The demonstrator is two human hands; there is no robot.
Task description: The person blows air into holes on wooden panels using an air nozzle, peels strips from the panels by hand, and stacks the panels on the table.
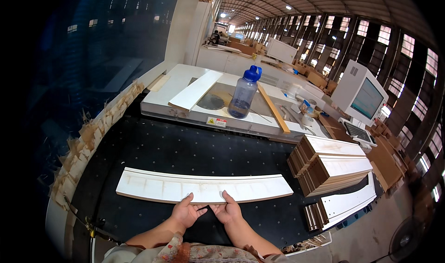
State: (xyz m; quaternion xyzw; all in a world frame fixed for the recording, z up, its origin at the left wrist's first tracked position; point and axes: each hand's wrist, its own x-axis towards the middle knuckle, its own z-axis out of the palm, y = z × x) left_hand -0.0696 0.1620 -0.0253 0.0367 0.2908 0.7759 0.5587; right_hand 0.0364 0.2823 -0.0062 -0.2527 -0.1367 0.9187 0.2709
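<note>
A long white board point(160, 184) with a brown edge and a groove along its far side lies crosswise over the black machine table point(176, 147). At the middle of its near edge, my left hand point(187, 212) has its thumb on the top face and its fingers below. My right hand point(227, 210) grips the same edge just beside it, thumb up, fingers low. Faint smudges cross the board's face. To the right stand stacked white boards point(338, 165) with brown ends, and nearer lies a smaller stack of curved white pieces point(345, 205).
Behind the table, a white machine bed point(160, 96) carries a loose white panel point(197, 90), a blue-capped water bottle point(243, 94) and a wooden strip point(273, 109). A monitor point(366, 96) and keyboard point(357, 132) stand at right. Wood offcuts point(88, 142) line the left side.
</note>
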